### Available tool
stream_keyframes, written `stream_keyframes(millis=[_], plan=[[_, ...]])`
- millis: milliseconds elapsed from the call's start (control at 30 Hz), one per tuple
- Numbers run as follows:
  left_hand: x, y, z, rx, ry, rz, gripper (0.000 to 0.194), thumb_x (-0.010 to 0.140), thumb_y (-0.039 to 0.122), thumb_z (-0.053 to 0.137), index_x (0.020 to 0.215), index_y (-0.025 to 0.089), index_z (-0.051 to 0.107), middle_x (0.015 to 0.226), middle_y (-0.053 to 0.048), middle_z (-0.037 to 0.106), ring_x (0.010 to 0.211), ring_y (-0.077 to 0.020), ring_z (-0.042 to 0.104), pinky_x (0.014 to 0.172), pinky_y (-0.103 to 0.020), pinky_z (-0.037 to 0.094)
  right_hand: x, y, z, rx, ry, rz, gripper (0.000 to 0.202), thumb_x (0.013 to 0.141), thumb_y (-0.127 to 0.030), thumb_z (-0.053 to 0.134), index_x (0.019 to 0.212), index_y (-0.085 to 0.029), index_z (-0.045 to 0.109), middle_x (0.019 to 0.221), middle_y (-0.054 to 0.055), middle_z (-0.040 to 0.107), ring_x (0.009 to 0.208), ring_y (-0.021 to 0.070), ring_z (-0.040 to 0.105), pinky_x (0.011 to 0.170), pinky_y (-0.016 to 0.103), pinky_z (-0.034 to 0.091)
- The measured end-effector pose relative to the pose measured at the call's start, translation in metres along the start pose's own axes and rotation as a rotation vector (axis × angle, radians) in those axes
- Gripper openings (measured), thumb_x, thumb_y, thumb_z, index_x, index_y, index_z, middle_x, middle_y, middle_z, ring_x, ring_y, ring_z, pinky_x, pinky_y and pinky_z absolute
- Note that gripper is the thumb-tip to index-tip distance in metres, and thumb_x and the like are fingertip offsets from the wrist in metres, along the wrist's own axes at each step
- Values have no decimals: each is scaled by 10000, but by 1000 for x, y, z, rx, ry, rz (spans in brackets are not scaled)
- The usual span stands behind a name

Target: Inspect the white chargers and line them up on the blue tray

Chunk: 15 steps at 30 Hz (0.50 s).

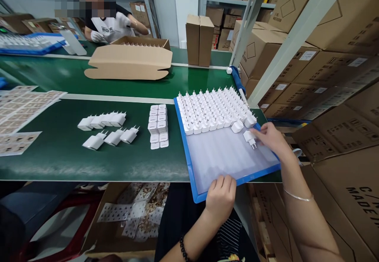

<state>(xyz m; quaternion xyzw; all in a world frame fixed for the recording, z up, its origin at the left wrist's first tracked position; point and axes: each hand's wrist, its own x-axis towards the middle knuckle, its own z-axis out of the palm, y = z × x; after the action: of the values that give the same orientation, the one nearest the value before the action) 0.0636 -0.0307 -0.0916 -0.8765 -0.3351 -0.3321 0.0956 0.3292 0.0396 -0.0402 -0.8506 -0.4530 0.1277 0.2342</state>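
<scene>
A blue-rimmed tray (192,171) lies at the right end of the green table, its near edge jutting over the table's front. My left hand (220,196) is closed over that near rim. Inside the tray's right side, my right hand (271,137) pinches a white charger plug (250,137), its two pins pointing toward me. Rows of white charger plugs (213,110) stand pins up in the far half of the tray. One white plug (237,126) sits in front of those rows, close to the pinched one.
Left of the tray are stacks of small white labelled pieces (158,123). More white chargers (111,135) lie beyond them, and printed sheets (23,112) at far left. An open carton (130,60) stands across the table by a gloved person (114,27). Cartons (334,68) and a slanted post (296,44) flank the right.
</scene>
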Motion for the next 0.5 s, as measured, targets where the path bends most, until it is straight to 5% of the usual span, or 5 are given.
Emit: stream_keyframes(millis=[100, 200, 367, 500], plan=[[0, 1, 0, -11, -22, -13, 118, 896, 110, 545, 801, 159, 596, 705, -14, 566, 639, -178, 503, 598, -315, 352, -19, 1, 0, -120, -81, -16, 333, 750, -467, 722, 605, -230, 538, 616, 59, 651, 612, 254, 639, 531, 303, 380], [-1, 0, 0, 10, -19, 10, 99, 903, 122, 551, 824, 152, 603, 717, -20, 569, 649, -177, 505, 598, -315, 349, -23, -6, 1, -191, -72, -46, 326, 812, -385, 647, 548, -232, 532, 573, 73, 641, 651, 273, 642, 565, 317, 355], [-1, -2, 0, 44, -35, 62, 74, 903, 131, 564, 846, 149, 608, 722, -18, 562, 645, -172, 502, 594, -313, 350, -2, -26, -2, -189, 37, -112, 148, 863, -316, 571, 790, -222, 659, 598, 82, 681, 795, 330, 680, 655, 343, 403], [-1, -1, 0, 36, -35, 38, 83, 904, 140, 563, 832, 160, 599, 717, -19, 557, 654, -174, 509, 595, -317, 354, 18, -41, 4, -107, 65, -149, 144, 888, -291, 568, 951, -212, 670, 555, 39, 665, 645, 284, 689, 672, 345, 451]])
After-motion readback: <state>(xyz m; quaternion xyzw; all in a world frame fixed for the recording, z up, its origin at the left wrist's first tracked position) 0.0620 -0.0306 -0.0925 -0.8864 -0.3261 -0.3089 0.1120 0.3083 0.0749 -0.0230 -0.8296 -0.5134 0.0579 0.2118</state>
